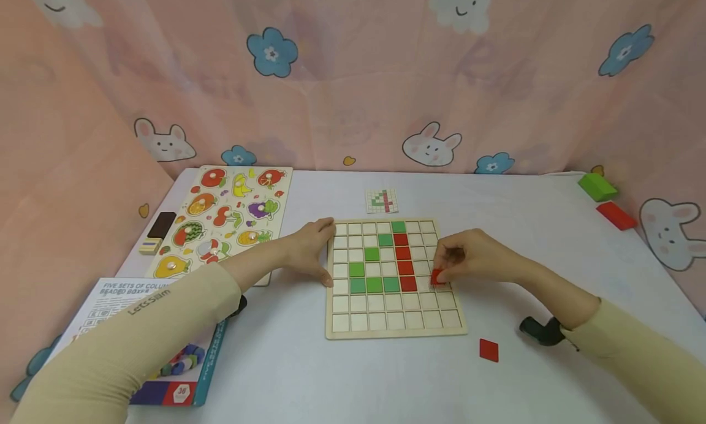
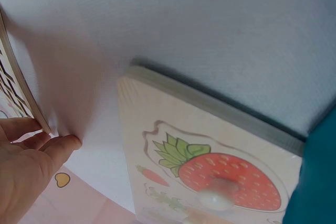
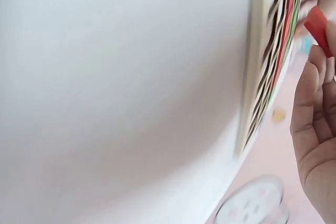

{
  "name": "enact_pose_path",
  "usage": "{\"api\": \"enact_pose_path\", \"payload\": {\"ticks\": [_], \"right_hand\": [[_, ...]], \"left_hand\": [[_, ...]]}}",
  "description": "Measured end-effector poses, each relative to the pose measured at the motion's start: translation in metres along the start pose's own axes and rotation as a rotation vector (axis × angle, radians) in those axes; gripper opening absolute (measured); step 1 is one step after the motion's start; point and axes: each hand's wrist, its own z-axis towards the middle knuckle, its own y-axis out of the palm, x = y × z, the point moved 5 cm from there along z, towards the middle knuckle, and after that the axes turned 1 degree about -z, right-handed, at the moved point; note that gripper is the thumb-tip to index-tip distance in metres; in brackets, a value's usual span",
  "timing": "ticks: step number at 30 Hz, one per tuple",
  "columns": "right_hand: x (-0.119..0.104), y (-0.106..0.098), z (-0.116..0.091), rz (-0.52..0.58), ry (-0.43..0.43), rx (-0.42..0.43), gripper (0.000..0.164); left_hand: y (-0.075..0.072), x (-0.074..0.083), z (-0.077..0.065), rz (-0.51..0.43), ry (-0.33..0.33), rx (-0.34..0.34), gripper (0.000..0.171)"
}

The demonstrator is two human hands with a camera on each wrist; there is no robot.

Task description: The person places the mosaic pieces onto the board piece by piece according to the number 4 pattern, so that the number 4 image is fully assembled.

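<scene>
A wooden grid board [image 1: 397, 336] lies flat on the white table, with green and red square tiles in some of its cells. Against the board's left edge rests my left hand [image 1: 310, 250], thumb and fingers spread along that side. My right hand [image 1: 469, 257] pinches a red square tile [image 1: 437, 277] over the board's right columns; the right wrist view shows this tile [image 3: 318, 27] tilted between thumb and fingers. Just behind the board lies a small pattern card [image 1: 381, 201] with a green and red figure. Another red tile [image 1: 488, 350] is on the table, front right of the board.
On the left lie a fruit knob puzzle [image 1: 226, 194], a boxed set [image 1: 212, 366] partly under my left sleeve, and a dark brown block [image 1: 162, 225] beside a striped one [image 1: 150, 246]. Green [image 1: 597, 187] and red [image 1: 616, 215] stacks sit far right. A pink curtain [image 1: 353, 93] stands behind.
</scene>
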Motion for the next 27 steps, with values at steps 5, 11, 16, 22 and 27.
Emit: {"api": "enact_pose_path", "payload": {"ticks": [5, 11, 16, 22, 27], "right_hand": [[-0.020, 0.023, 0.010, -0.001, -0.057, -0.068, 0.008], [-0.028, 0.036, 0.017, -0.037, -0.071, -0.075, 0.008], [-0.028, 0.042, 0.020, -0.070, -0.069, -0.083, 0.010], [-0.030, 0.044, 0.021, -0.102, -0.093, -0.074, 0.008], [-0.026, 0.038, 0.012, -0.115, -0.106, -0.118, 0.010]], "left_hand": [[0.000, 0.001, -0.001, -0.007, 0.001, 0.000, 0.118], [0.001, -0.001, 0.000, -0.003, -0.001, 0.001, 0.117], [0.000, -0.001, 0.000, -0.002, -0.001, -0.001, 0.117], [0.000, -0.001, 0.000, -0.001, -0.011, -0.002, 0.116], [0.000, 0.000, -0.001, -0.003, -0.012, -0.003, 0.116]]}}
